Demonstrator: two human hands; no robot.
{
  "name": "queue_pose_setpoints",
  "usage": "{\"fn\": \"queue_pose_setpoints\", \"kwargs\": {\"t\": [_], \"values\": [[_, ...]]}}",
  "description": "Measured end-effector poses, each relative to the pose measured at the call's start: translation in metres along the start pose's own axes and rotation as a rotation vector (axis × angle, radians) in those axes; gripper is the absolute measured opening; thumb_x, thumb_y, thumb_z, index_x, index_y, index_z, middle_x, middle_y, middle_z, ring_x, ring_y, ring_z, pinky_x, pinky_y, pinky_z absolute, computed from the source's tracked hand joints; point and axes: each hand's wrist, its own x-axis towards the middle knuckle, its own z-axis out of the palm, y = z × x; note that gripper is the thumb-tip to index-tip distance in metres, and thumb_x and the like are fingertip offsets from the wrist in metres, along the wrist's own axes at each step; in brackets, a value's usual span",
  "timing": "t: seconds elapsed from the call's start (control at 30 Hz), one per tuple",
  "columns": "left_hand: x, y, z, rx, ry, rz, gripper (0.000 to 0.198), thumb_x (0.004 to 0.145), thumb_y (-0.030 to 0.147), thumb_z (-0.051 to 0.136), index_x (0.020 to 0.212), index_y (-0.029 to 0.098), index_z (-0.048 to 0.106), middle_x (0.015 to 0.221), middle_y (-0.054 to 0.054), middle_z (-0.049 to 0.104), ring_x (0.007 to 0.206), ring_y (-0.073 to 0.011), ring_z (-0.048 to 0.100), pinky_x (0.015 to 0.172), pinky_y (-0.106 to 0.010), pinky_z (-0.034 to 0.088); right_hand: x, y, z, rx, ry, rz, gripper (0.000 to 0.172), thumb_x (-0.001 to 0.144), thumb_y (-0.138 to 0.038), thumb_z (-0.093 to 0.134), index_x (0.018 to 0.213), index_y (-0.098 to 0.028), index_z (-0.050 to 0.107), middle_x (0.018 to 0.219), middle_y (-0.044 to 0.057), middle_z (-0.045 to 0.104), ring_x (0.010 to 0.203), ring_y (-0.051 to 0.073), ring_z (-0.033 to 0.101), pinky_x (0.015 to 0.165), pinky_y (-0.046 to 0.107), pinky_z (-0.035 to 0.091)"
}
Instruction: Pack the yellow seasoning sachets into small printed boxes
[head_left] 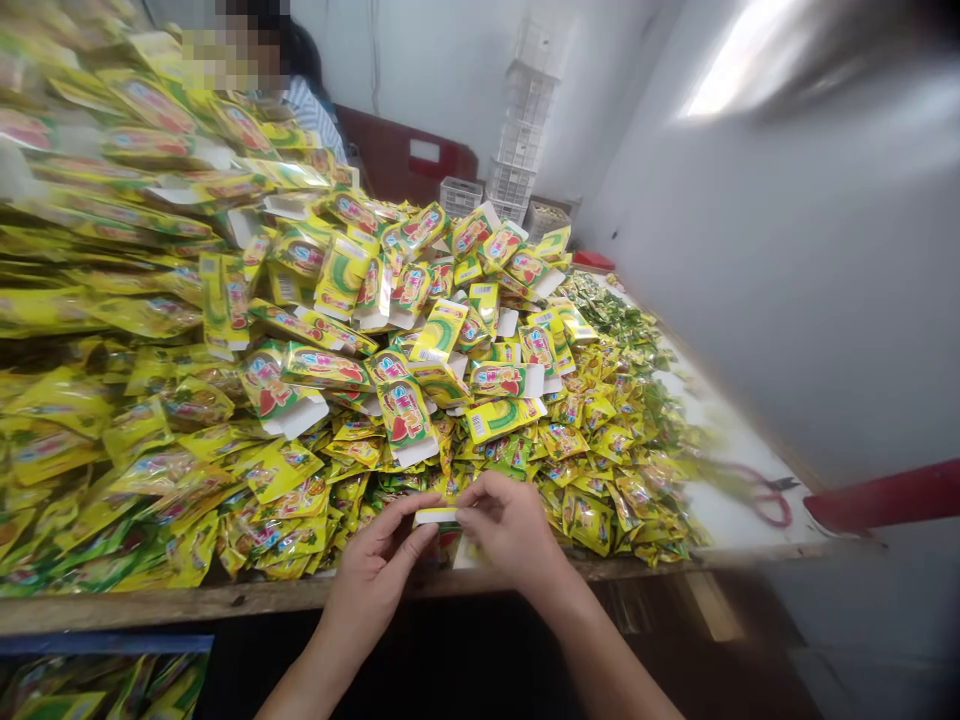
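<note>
My left hand [373, 565] and my right hand [511, 530] meet just above the table's front edge. Between their fingertips they pinch a small flat piece of white and yellow card [436, 516], probably a folding carton. Directly ahead rises a heap of yellow printed cartons [397, 330] with white flaps, many lying at angles. Small loose yellow sachets [592, 480] spread in front of and to the right of the heap, close to my right hand. A taller mass of long yellow packets [97, 310] fills the left side.
A wooden table edge [300, 597] runs below the pile. Red-handled scissors [761, 495] lie on the white tabletop [739, 480] at right. A seated person [300, 95] is at the far end, near stacked white crates [521, 130]. A red bar [881, 497] juts in at right.
</note>
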Motion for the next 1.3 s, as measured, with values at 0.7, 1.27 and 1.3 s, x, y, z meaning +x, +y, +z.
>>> {"fn": "queue_pose_setpoints", "kwargs": {"t": [0.7,1.27,1.3], "values": [[0.003,-0.011,-0.014,0.267,-0.050,0.304,0.027,0.088,0.025,0.064,0.114,0.029,0.069,0.115,-0.004,0.071,0.110,-0.0224,0.063,0.099,-0.037,0.048,-0.025,0.021,0.006,-0.326,0.064,-0.512,0.013,0.090,-0.012,0.057,0.092,-0.022,0.065,0.097,0.006,0.065,0.092,0.019,0.059,0.084,0.034,0.049],[-0.007,0.000,0.023,0.167,0.001,0.212,0.034,0.094,0.023,0.050,0.127,0.027,0.053,0.130,-0.007,0.058,0.120,-0.0230,0.055,0.103,-0.036,0.044,-0.024,0.024,0.012,-0.211,0.106,-0.524,0.021,0.090,-0.008,0.052,0.097,-0.023,0.064,0.102,0.007,0.065,0.098,0.019,0.062,0.086,0.033,0.053],[-0.007,0.001,0.024,0.144,0.002,0.200,0.033,0.094,0.023,0.050,0.126,0.027,0.053,0.129,-0.007,0.059,0.120,-0.0228,0.055,0.102,-0.036,0.045,-0.023,0.027,0.012,-0.199,0.119,-0.523,0.019,0.090,-0.009,0.053,0.096,-0.023,0.064,0.101,0.007,0.066,0.097,0.019,0.063,0.085,0.033,0.053]]}}
